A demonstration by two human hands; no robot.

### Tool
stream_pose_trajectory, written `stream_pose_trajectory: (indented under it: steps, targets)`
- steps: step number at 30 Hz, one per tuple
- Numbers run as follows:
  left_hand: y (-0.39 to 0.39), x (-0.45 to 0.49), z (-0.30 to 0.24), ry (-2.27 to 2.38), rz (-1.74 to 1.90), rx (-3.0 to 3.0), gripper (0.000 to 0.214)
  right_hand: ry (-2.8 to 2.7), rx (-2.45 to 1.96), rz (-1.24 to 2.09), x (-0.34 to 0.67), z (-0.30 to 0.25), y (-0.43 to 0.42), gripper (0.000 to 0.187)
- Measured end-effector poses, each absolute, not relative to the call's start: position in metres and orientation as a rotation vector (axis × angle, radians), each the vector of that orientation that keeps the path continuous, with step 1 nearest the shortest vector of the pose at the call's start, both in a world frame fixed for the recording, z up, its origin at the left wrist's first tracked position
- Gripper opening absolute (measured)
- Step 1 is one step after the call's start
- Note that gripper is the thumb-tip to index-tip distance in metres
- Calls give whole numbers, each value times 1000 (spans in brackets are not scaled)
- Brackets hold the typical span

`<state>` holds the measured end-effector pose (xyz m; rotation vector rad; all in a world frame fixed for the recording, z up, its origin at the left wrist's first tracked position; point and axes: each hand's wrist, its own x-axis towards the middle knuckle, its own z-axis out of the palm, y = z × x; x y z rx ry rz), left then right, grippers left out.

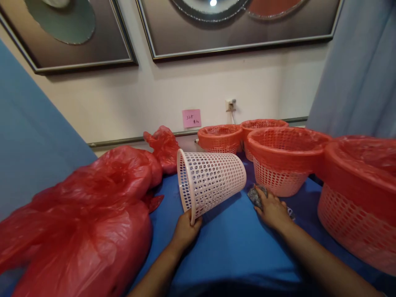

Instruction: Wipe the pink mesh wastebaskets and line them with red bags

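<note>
A white perforated plastic wastebasket lies tipped on its side above the blue surface, its mouth facing left. My left hand is closed on the lower edge of its rim. To the right, my right hand is wrapped over a crumpled grey patterned cloth, and part of that cloth sticks out beyond the wrist side of the hand. Just behind my right hand stands a basket lined with a red plastic bag.
Filled red plastic bags are heaped on the left. Along the back and right stand more bag-lined baskets, with a large one close on the right. A pink note and a socket are on the wall.
</note>
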<state>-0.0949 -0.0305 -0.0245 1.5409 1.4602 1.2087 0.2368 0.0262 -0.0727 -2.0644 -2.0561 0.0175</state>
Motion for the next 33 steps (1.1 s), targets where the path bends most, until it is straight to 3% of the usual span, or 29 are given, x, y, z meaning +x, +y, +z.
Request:
stream_pose_trajectory:
  steps: [3,7,9,12,14,19,27,33]
  targets:
    - [-36,-86,8,1384,1153,1642,69,-2043,-2087,13,245,-77,23,76]
    - [-30,-64,67,1248,1364,1419,80,-2053,-1866,112,248,-79,18,73]
    - [-22,-57,89,1196,1444,1383,76,-1963,-1645,178,241,-71,16,76]
    - [-17,-63,102,1211,1465,1391,49,-1729,-1314,132,222,-44,16,75]
    - [-20,-74,94,1236,1499,1362,40,-1590,-1164,41,206,-22,19,73]
    - [-31,-95,46,1276,1422,1325,47,-1476,-1008,-71,163,12,30,69]
    - [-23,-98,-5,1224,1159,1869,38,-1630,-1013,86,118,-34,19,74]
    - [-27,-97,-10,1169,1169,1779,47,-1667,-762,-17,112,-36,-1,80]
